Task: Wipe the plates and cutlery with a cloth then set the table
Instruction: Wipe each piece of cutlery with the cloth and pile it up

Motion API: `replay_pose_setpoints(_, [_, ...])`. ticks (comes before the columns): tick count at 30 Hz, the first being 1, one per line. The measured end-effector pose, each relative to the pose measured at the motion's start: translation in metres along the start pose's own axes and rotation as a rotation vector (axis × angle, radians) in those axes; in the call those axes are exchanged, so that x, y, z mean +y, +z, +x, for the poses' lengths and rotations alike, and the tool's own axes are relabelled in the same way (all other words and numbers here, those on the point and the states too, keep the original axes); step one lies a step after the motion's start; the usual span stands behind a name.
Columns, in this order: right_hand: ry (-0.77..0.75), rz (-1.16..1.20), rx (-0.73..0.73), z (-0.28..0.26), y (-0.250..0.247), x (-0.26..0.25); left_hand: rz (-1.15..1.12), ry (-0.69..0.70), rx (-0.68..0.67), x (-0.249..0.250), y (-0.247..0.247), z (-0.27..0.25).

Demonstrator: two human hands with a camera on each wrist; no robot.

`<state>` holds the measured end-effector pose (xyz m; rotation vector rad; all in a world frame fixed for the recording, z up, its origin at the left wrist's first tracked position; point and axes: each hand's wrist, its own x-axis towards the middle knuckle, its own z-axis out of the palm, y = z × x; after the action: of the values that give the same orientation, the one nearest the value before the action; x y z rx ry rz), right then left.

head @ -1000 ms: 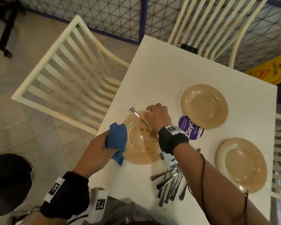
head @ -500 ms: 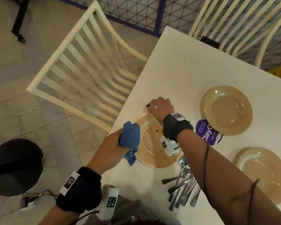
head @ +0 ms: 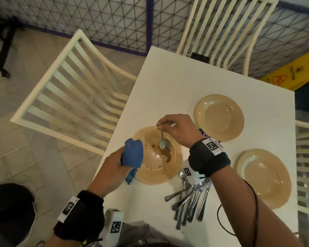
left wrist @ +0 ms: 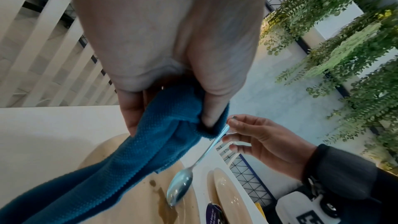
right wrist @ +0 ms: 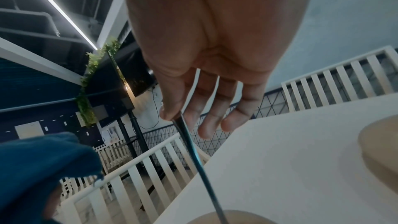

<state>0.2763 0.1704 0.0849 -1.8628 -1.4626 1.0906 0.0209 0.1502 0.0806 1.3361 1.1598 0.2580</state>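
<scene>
Fingertip pinch on hanging shiny spoon (head: 162, 141)

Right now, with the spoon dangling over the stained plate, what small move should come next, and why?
Probably bring the spoon to the blue cloth: the right hand pinches its handle tip, bowl down over the stained plate, and the left hand holds the cloth bunched beside it.

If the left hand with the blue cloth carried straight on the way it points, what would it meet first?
Probably the spoon that the right hand dangles over the dirty plate; the left hand and cloth point toward it, though depth is unclear.
</scene>
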Motion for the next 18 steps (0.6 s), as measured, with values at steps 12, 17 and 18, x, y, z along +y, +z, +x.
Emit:
replay_pose_setpoints(12, [-0.164, 0.394, 0.311, -0.079, -0.055, -0.037, -0.021, 0.149, 0.099, 0.039, 0.053, 0.0])
replay_pose_setpoints(17, [-0.159, 0.593, 0.387, -0.099, -0.079, -0.043, 0.011, 0.213, 0.05, 0.057, 0.089, 0.006])
replay_pose_setpoints(18, [-0.154, 0.61, 0.396, -0.103, -0.082, -0.042, 0.003, 0.216, 0.059, 0.061, 0.095, 0.006])
